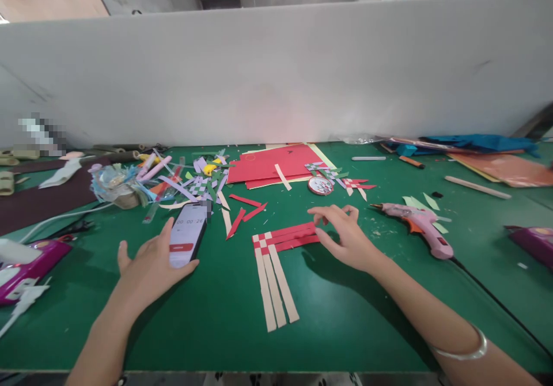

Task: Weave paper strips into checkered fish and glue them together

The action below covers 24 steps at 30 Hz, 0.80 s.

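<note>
My left hand (147, 265) spans the lower end of a smartphone (188, 233), thumb at its bottom edge and fingers along its left side. The phone's screen shows a running timer. Just above the red strips, my right hand (343, 233) hovers with fingers loosely bent and apart, nothing visible between them. Below it lies a woven paper piece (261, 243): red strips (294, 236) run to the right and cream strips (272, 288) run toward me, crossing in a small checkered corner. My right fingers partly cover the red strips' far ends.
A pink hot glue gun (419, 224) lies at right, its cord trailing off the front. Red paper sheets (272, 164), a round tin (320, 185) and loose red strips (244, 213) lie behind. Paper scraps (203, 184) crowd the back left. Purple power strips (34, 265) sit at the left.
</note>
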Motion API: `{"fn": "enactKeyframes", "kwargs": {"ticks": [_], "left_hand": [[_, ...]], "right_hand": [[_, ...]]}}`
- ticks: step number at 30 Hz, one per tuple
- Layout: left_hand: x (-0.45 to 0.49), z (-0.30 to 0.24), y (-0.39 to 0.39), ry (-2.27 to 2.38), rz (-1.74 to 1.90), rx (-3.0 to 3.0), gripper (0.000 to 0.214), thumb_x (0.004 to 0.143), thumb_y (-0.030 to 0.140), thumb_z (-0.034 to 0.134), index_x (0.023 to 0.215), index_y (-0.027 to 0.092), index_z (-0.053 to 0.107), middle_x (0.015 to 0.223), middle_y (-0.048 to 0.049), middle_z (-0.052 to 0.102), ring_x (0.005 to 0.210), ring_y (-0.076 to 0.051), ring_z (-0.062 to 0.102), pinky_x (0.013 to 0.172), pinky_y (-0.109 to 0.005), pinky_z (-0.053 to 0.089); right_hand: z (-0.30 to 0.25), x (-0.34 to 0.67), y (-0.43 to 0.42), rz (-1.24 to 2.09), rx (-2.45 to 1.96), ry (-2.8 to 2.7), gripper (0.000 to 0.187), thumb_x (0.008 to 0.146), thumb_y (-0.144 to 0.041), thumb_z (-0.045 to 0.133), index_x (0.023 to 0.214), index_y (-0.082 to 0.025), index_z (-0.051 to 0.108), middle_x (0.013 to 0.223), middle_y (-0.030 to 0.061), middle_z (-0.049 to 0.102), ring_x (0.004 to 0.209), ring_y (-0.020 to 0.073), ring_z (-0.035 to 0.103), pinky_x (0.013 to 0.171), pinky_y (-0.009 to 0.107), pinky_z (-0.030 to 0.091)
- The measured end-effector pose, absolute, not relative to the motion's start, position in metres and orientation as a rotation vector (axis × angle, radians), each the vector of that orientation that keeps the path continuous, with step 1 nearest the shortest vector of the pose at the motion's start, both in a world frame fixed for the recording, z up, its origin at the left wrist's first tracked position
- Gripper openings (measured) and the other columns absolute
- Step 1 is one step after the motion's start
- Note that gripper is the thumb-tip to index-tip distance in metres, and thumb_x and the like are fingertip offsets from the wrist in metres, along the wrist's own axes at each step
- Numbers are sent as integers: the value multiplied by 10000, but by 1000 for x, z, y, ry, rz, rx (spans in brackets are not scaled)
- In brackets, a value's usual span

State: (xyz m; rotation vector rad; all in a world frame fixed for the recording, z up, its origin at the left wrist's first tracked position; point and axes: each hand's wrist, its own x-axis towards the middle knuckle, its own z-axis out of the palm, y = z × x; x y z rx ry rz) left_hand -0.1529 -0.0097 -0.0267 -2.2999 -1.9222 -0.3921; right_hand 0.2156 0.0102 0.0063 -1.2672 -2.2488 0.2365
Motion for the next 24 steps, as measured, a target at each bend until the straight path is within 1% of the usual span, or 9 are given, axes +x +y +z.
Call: {"fn": "enactKeyframes", "kwargs": {"ticks": [2,4,5,6,9,14,18,21,24], "left_hand": [[-140,-15,-10,-1969,-294,-2106,703,699,495,493,1284,197,244,918,-155,647,842,-389,581,769,-684,274],[-120,-5,-10,-1885,-306,-2114,600,730,449,468,1244,177,323,1051,-182,596,975,-389,525,790,-650,303],[-107,-1,-10,-1829,-316,-2173,520,763,412,433,1217,167,367,1108,-185,563,1026,-365,500,824,-612,313],[-94,2,-9,-1792,-353,-2219,452,783,386,406,1169,151,423,1116,-184,556,1042,-339,493,846,-570,327],[-54,8,-2,-1666,-266,-2594,348,806,375,375,1021,155,537,1072,-126,581,1028,-270,500,835,-450,384],[-17,12,17,-1610,-190,-2819,289,690,368,527,878,151,552,955,-98,589,954,-281,518,774,-418,403],[-12,13,22,-1611,-183,-2897,151,660,300,556,717,174,496,836,-51,569,834,-243,550,738,-401,406],[-12,14,20,-1714,-219,-2963,133,675,274,546,714,183,457,728,0,558,715,-191,555,701,-367,418],[-12,12,19,-1870,-331,-3054,96,732,282,478,759,193,456,641,28,546,628,-161,543,576,-284,432]], "right_hand": [[7,214,10,230,-1274,-2244,252,798,-205,372,1041,-223,434,834,18,571,781,159,520,784,364,226],[7,212,10,216,-1283,-2232,233,799,-200,366,1017,-219,449,816,16,572,771,156,524,771,357,228],[7,211,10,208,-1291,-2225,225,801,-197,361,1005,-217,456,806,15,573,761,154,525,763,354,230],[6,211,10,201,-1298,-2218,220,803,-195,357,995,-216,463,795,13,575,754,153,527,756,350,232],[6,210,10,177,-1317,-2201,213,803,-186,351,973,-212,477,767,10,580,736,149,530,742,343,235],[5,211,10,139,-1326,-2180,203,808,-190,342,932,-216,501,740,12,595,716,150,534,738,342,234],[5,212,10,135,-1320,-2179,200,808,-177,339,907,-214,509,735,5,596,715,144,533,748,345,226],[5,212,10,137,-1307,-2177,199,804,-166,343,903,-216,508,730,-4,593,709,141,531,751,345,221],[6,213,9,113,-1304,-2155,197,796,-161,349,896,-228,505,712,-12,588,696,140,536,755,348,217]]}}
